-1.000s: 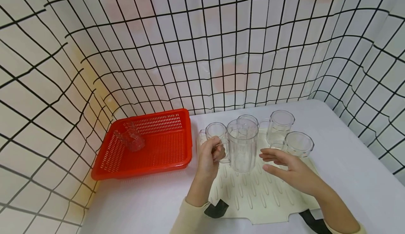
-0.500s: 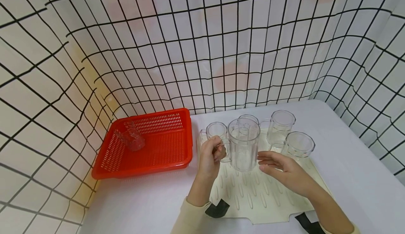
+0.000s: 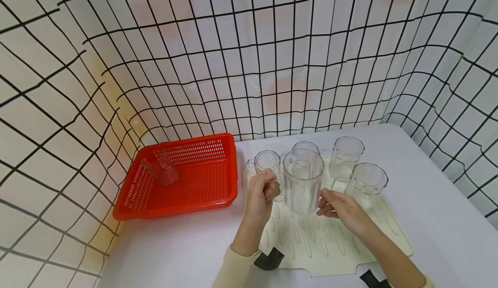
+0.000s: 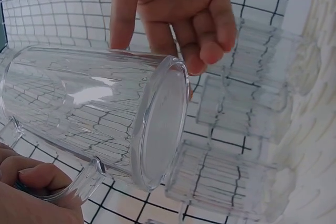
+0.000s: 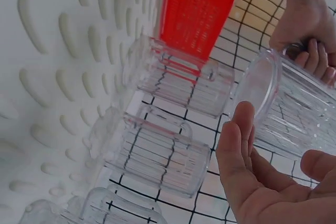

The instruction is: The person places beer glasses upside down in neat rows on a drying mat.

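My left hand [image 3: 261, 195] grips the handle of a clear ribbed mug [image 3: 303, 188], held upright above a cream drying mat [image 3: 303, 244]. In the left wrist view, the fingers [image 4: 39, 174] curl round that handle. Beside the mug's lower right side is my right hand [image 3: 344, 210], fingers loosely bent. The right wrist view shows its fingertips [image 5: 241, 119] by the mug's base and its thumb near the wall; whether they touch, I cannot tell. Behind and right of the held mug stand several clear mugs, including one at the right [image 3: 365, 186] and one at the back [image 3: 346, 154].
A red plastic basket [image 3: 206, 180] sits on the white table to the left, with a clear mug [image 3: 163, 171] lying tilted in its left part. Black wire grid [image 3: 288, 67] walls with white sheeting rise at the back and both sides.
My right hand has moved left and slightly down to the held mug's lower side, its fingers bending a little. The mug has tipped slightly and shifted a little right in my left hand.
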A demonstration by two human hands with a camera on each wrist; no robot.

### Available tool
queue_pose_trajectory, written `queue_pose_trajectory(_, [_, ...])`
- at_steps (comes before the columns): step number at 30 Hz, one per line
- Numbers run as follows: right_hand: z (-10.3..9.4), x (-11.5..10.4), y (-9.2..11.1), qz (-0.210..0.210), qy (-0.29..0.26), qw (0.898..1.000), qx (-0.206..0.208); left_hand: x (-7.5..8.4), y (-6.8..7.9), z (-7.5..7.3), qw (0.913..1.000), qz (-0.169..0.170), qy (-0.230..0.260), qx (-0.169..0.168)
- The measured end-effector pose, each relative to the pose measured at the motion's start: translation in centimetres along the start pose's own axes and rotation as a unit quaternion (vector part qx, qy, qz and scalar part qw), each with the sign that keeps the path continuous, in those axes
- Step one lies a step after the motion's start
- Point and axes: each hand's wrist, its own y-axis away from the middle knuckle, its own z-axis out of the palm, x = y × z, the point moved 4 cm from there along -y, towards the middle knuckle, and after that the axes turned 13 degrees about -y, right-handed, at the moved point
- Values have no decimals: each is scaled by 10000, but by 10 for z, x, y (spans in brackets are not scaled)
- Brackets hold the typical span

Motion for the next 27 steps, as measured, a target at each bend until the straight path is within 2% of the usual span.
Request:
queue_pose_trajectory(3, [0,5,-2,427,-192,9984,-309,-1,1,1,10000,15,15,-42])
queue_pose_trajectory(6, [0,11,-2,882,-616,9914,-752,-2,1,2,9999,17,61,-88])
queue_pose_trajectory(9, [1,17,-2,1331,-1274,9736,-1349,-3,2,3,9999,11,116,-117])
queue_pose_trajectory(12, [2,22,-2,1560,-1901,9495,-1948,-5,3,3,9999,2,82,-103])
queue_pose_trajectory(14, [4,25,-3,1673,-2324,9312,-2255,-6,4,3,10000,-20,38,-71])
queue_pose_trajectory(16, [4,28,-5,1802,-2854,9060,-2555,-6,5,4,10000,-51,-46,-46])
queue_pose_trajectory(17, [5,29,-6,1885,-3143,8907,-2689,-6,5,4,9999,-56,-97,-43])
queue_pose_trajectory(20, [6,31,-9,2078,-3983,8347,-3187,-6,6,3,9997,-59,-228,-97])
queue_pose_trajectory(22, [6,31,-11,2110,-4373,8035,-3445,-7,7,3,9993,-46,-308,-197])
queue_pose_trajectory(24, [7,31,-11,2065,-4586,7847,-3623,-9,8,2,9988,-42,-350,-325])
queue_pose_trajectory(27, [7,31,-11,2014,-4719,7729,-3732,-11,10,2,9978,-50,-419,-508])
